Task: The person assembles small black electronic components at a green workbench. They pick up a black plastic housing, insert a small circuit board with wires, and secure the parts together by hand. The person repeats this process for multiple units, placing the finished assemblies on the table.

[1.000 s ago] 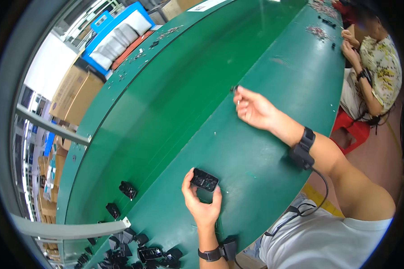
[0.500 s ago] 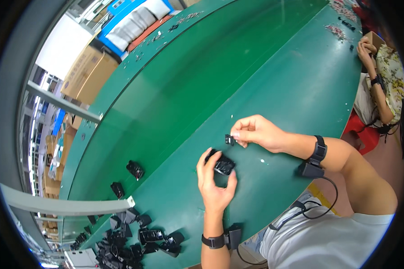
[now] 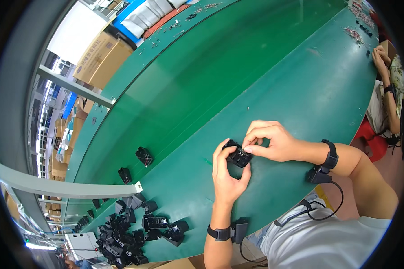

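Note:
My left hand [image 3: 227, 181] holds a black plastic housing [image 3: 241, 160] just above the green table, thumb on its near side and fingers round its far side. The hollow face of the housing, with small shiny bits inside, is turned up. My right hand [image 3: 274, 142] is closed in a pinch, its thumb and fingertips at the housing's upper right edge. The small black part in that pinch is now mostly hidden by the fingertips and the housing.
A pile of black housings [image 3: 119, 240] lies at the lower left of the table [image 3: 300, 103]. More housings [image 3: 144, 156] sit on the green belt [image 3: 184, 103]. A grey metal bar [image 3: 76, 183] juts in from the left. At the far right is another person's arm [image 3: 392, 101].
My right hand has brought the small black part down to the housing; before, the two were apart. The whole view has shifted slightly.

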{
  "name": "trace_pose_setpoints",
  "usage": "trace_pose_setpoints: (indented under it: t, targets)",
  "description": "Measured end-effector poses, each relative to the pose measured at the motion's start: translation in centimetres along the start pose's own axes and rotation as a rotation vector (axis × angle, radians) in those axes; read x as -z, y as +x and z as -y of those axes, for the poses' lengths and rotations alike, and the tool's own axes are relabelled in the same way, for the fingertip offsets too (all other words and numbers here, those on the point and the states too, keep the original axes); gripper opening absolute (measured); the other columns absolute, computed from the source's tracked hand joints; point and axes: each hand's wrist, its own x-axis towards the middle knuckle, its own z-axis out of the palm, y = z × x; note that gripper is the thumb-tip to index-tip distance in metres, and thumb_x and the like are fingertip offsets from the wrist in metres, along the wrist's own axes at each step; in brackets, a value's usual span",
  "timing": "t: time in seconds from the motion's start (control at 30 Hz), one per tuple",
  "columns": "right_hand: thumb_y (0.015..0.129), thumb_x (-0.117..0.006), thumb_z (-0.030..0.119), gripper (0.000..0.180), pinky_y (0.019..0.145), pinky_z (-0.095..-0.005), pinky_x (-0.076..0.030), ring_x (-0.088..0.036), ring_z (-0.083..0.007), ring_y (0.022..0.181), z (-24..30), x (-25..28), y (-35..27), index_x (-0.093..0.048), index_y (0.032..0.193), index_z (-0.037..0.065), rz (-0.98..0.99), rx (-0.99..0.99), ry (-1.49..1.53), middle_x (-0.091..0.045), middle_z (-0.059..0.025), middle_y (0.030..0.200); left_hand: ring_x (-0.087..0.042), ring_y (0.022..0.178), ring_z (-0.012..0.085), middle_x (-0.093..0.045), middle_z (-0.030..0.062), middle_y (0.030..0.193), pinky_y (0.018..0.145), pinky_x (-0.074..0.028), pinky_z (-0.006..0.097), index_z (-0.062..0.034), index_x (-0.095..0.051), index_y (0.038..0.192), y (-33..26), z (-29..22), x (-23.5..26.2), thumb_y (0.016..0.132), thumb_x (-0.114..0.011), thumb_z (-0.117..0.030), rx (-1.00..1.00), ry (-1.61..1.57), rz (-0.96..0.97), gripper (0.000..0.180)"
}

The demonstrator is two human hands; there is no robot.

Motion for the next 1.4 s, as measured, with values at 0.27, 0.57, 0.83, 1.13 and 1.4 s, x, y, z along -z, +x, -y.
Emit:
trace_pose_setpoints:
  t: [0.27, 0.57, 0.83, 1.13, 1.4]
  targets:
    - [0.079, -0.079, 0.014, 0.014, 0.069, -0.0345, -0.046, -0.055, -0.0235, 0.079, -0.2, -0.4, -0.2, -0.070, 0.088, 0.009, 0.056, 0.358, -0.370, -0.059, -0.0034, 0.088, -0.064, 0.107, 0.0258, -0.058, 0.0157, 0.134, 0.086, -0.051, 0.035, -0.0024, -0.046, 0.135, -0.4, 0.6, -0.2, 0.069, -0.080, -0.004, 0.048, -0.160, -0.013, 0.075]
    - [0.078, -0.075, 0.015, 0.014, 0.072, -0.0347, -0.043, -0.053, -0.0224, 0.084, 0.4, 0.2, -0.2, -0.064, 0.085, 0.009, 0.109, 0.459, -0.545, -0.055, -0.0042, 0.088, -0.065, 0.099, 0.0243, -0.059, 0.0131, 0.133, 0.083, -0.051, 0.034, -0.0029, -0.046, 0.137, -0.2, 0.4, 0.0, 0.067, -0.081, -0.006, 0.084, -0.121, 0.057, 0.078]
    - [0.076, -0.070, 0.013, 0.011, 0.072, -0.0344, -0.043, -0.053, -0.0203, 0.082, 0.4, 0.6, -0.6, -0.065, 0.085, 0.010, 0.169, 0.474, -0.691, -0.055, -0.0024, 0.088, -0.063, 0.106, 0.0219, -0.062, 0.0132, 0.128, 0.085, -0.048, 0.032, -0.0034, -0.041, 0.139, -0.3, 0.0, 0.0, 0.067, -0.081, -0.005, 0.134, -0.106, 0.116, 0.082]
    - [0.080, -0.070, 0.015, 0.010, 0.071, -0.0330, -0.043, -0.053, -0.0209, 0.081, 0.8, 0.3, -0.5, -0.064, 0.086, 0.009, 0.147, 0.425, -0.609, -0.055, -0.0027, 0.088, -0.058, 0.116, 0.0221, -0.057, 0.0161, 0.134, 0.093, -0.046, 0.033, -0.0017, -0.038, 0.140, -0.2, 0.3, 0.0, 0.067, -0.081, 0.001, 0.201, -0.277, 0.143, 0.085]
    - [0.084, -0.073, 0.014, 0.011, 0.083, -0.0395, -0.049, -0.056, -0.0264, 0.094, -0.4, -0.7, -0.8, -0.067, 0.091, 0.007, 0.125, 0.149, -0.221, -0.058, -0.0074, 0.103, -0.052, 0.129, 0.0264, -0.049, 0.0183, 0.141, 0.107, -0.043, 0.038, -0.0006, -0.036, 0.141, -0.2, 0.5, -0.3, 0.067, -0.080, 0.005, 0.209, -0.478, 0.091, 0.086]
